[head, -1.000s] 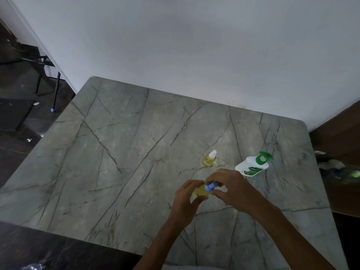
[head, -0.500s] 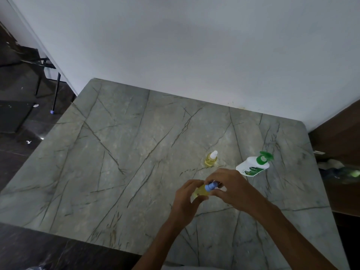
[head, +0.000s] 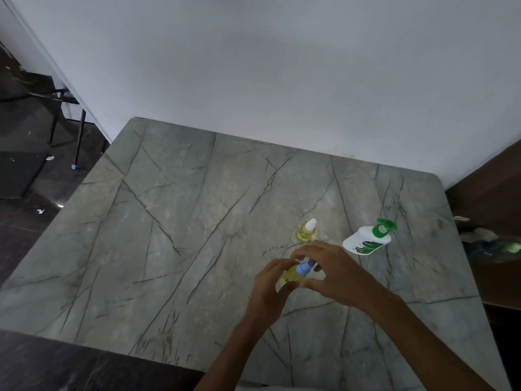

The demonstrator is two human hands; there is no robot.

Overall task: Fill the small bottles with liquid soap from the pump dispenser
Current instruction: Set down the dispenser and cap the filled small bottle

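While the left grip [head: 267,292] holds the yellow bottle [head: 290,275], the right grip [head: 335,275] pinches its blue cap [head: 304,267] and keeps twisting. Filling here looks done.

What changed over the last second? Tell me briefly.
Hardly anything. The left hand keeps holding the blue-capped bottle and the right hand keeps its grip on the blue cap, fingers shifting only slightly. The white-capped bottle, the soap dispenser and the table stayed put.
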